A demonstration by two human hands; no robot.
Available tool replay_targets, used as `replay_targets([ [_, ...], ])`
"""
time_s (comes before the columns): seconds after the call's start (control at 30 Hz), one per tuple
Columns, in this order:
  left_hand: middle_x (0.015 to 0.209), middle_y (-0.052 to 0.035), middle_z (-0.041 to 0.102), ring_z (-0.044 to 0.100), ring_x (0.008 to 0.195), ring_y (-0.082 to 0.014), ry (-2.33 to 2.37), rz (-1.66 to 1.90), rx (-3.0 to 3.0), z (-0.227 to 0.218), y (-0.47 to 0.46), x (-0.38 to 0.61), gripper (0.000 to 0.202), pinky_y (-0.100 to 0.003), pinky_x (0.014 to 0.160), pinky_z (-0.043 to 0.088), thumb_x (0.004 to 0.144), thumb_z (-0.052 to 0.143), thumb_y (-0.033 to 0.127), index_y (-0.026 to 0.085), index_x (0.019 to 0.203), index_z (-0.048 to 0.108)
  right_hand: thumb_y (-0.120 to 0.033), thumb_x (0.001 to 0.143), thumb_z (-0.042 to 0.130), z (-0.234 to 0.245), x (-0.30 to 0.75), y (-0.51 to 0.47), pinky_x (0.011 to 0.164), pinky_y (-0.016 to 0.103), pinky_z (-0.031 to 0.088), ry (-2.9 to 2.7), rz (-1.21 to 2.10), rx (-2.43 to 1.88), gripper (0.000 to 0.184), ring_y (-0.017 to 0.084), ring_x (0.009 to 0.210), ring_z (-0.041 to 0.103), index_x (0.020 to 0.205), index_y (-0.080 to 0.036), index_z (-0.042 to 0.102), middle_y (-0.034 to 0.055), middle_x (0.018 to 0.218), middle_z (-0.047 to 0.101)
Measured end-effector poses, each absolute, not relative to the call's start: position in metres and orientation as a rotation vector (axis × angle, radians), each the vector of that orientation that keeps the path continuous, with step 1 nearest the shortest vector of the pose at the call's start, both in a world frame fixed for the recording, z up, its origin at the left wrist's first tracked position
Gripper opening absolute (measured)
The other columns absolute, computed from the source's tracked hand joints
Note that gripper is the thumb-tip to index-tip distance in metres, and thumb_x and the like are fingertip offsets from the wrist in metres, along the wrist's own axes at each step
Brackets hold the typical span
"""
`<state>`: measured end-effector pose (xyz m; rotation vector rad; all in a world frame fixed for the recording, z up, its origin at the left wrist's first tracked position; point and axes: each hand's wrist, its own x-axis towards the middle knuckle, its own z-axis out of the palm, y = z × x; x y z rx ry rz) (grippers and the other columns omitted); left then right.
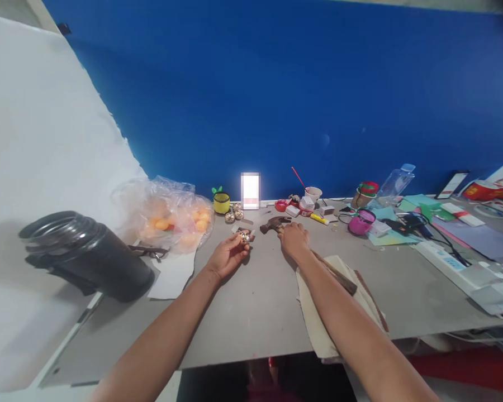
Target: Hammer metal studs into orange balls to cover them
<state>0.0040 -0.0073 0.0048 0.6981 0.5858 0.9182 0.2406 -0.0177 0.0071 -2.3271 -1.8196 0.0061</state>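
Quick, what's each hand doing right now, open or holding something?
Left hand: holding a small patterned ball.
Right hand: on the hammer, grip unclear.

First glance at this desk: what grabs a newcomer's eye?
The blue wall filling the background, then the big dark flask at far left. Near the middle, the left hand holds a small shiny ball, and the right hand is at a hammer.

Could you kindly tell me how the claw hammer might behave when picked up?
The claw hammer would likely feel heaviest toward its head, which looks like dark metal. It should stay stiff, since its straight handle looks wooden. It seems unlikely to roll far, because the head is long and uneven rather than round.
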Motion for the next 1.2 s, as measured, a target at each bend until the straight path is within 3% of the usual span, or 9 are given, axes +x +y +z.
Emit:
replay_targets([
  [0.23, 0.083, -0.0074, 0.069, 0.063, 0.066, -0.0127, 0.699, 1.018, 0.825, -0.008, -0.006, 0.009, 0.040, -0.023, 0.056, 0.047, 0.073, 0.088, 0.024, 0.009, 0.107, 0.071, -0.016, 0.097, 0.055, 0.031, 0.236, -0.032, 0.084, 0.036, 0.044, -1.691, -0.163, -2.171, 0.024, 0.028, 0.103, 0.068, 0.120, -0.020, 0.061, 0.0138, 0.112, 0.073],
  [0.47, 0.083, -0.0045, 0.069, 0.061, 0.069, -0.0108, 0.789, 1.110, 0.924, -0.001, -0.015, 0.012, 0.042, -0.023, 0.063, 0.043, 0.066, 0.090, 0.025, 0.011, 0.103, 0.073, -0.021, 0.101, 0.052, 0.034, 0.214, -0.047, 0.084, 0.037, 0.042, -1.789, -0.293, -1.809, 0.029, 0.028, 0.099, 0.065, 0.128, -0.024, 0.062, 0.0113, 0.108, 0.073],
  [0.63, 0.090, -0.0076, 0.072, 0.058, 0.067, -0.0098, 0.802, 1.114, 1.006, 0.001, -0.015, 0.013, 0.045, -0.025, 0.064, 0.040, 0.063, 0.088, 0.021, 0.011, 0.104, 0.075, -0.028, 0.103, 0.051, 0.032, 0.204, -0.052, 0.081, 0.037, 0.042, -1.894, -0.316, -1.689, 0.028, 0.028, 0.091, 0.066, 0.126, -0.024, 0.066, 0.0107, 0.098, 0.073],
  [0.73, 0.080, -0.0036, 0.069, 0.054, 0.064, -0.0099, 0.906, 1.148, 1.051, 0.002, -0.015, 0.013, 0.046, -0.024, 0.062, 0.039, 0.064, 0.086, 0.022, 0.011, 0.107, 0.074, -0.032, 0.107, 0.045, 0.032, 0.207, -0.052, 0.083, 0.037, 0.042, -1.790, -0.392, -1.643, 0.031, 0.027, 0.093, 0.066, 0.126, -0.023, 0.067, 0.0122, 0.101, 0.074],
  [0.87, 0.072, 0.0002, 0.063, 0.048, 0.059, -0.0090, 1.001, 1.141, 1.213, 0.005, -0.019, 0.013, 0.041, -0.023, 0.057, 0.036, 0.066, 0.081, 0.026, 0.012, 0.103, 0.076, -0.028, 0.106, 0.046, 0.027, 0.210, -0.049, 0.078, 0.035, 0.041, -1.826, -0.473, -1.596, 0.031, 0.024, 0.086, 0.065, 0.127, -0.023, 0.068, 0.0099, 0.094, 0.073],
  [1.07, 0.069, 0.0021, 0.062, 0.052, 0.059, -0.0116, 1.051, 1.146, 1.351, 0.007, -0.021, 0.014, 0.046, -0.025, 0.058, 0.043, 0.067, 0.076, 0.031, 0.013, 0.109, 0.071, -0.028, 0.106, 0.051, 0.023, 0.212, -0.046, 0.074, 0.032, 0.038, -1.767, -0.680, -1.464, 0.027, 0.020, 0.078, 0.063, 0.121, -0.020, 0.072, 0.0073, 0.088, 0.072],
  [1.2, 0.074, 0.0006, 0.065, 0.052, 0.059, -0.0109, 1.038, 1.173, 1.310, 0.003, -0.021, 0.016, 0.037, -0.025, 0.057, 0.044, 0.065, 0.076, 0.028, 0.015, 0.098, 0.068, -0.025, 0.104, 0.053, 0.020, 0.212, -0.046, 0.071, 0.032, 0.038, -1.811, -0.687, -1.476, 0.027, 0.020, 0.075, 0.062, 0.124, -0.021, 0.071, 0.0065, 0.084, 0.070],
])
